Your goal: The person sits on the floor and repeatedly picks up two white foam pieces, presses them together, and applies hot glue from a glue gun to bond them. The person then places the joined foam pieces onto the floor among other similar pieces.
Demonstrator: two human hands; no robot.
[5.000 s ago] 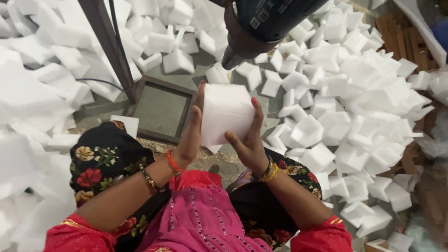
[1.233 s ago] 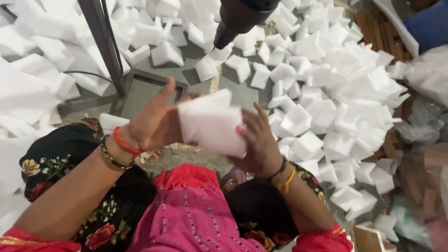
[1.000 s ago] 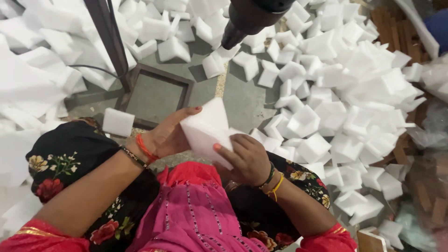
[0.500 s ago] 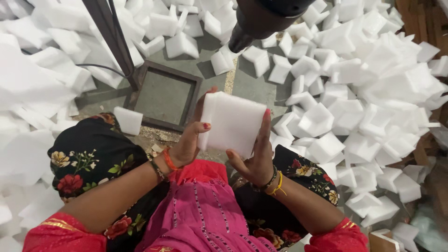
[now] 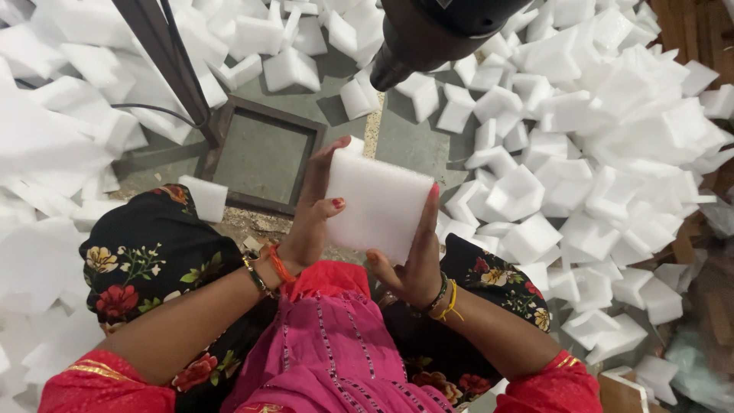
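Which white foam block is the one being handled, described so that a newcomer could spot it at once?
Below the dark tool hanging at the top, above the pink lap, sits the white foam block. The left hand and right hand grip its two sides. Unlike the loose foam pieces on the floor, it is lifted and flat-faced.

The scene is brightly and evenly lit from above, with soft light and no hard glare. The white foam pieces (image 5: 612,115) on the right come close to overexposed, their edges melting into each other. Soft shadows lie beside the blocks on the grey floor (image 5: 405,145). The dark machine part (image 5: 436,30) at the top sits close to the lens and is slightly out of focus. The foam pile (image 5: 46,153) at the left edge looks smeared and stretched, and the bottom right corner is blurred.
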